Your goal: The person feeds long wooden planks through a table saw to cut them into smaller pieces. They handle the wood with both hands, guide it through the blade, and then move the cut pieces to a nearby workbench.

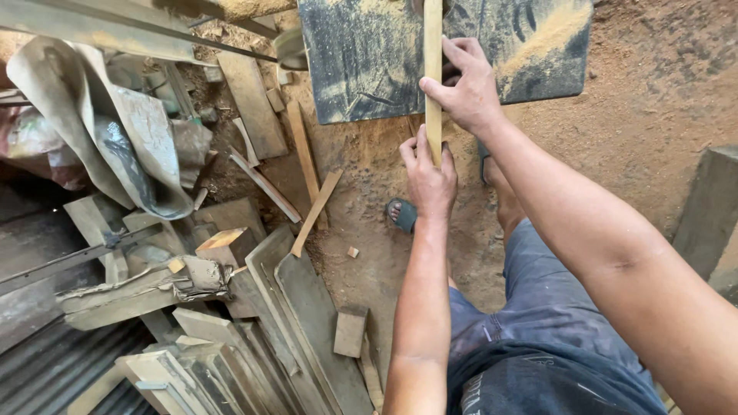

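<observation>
A narrow pale wooden strip [433,46] lies lengthwise on a dark, sawdust-covered metal table [361,61] at the top of the head view. My right hand [465,88] grips the strip from the right side, fingers wrapped over it. My left hand [429,177] holds the near end of the same strip, thumb and fingers pressed against it. Below the hands I see my foot in a dark sandal [403,215] on the sawdust floor.
Loose planks and offcuts [300,307] are piled on the ground at the left. A grey crumpled sack [115,123] lies over more scrap wood. A small wooden block [350,330] sits by the planks. A thick timber post [711,207] stands at the right edge.
</observation>
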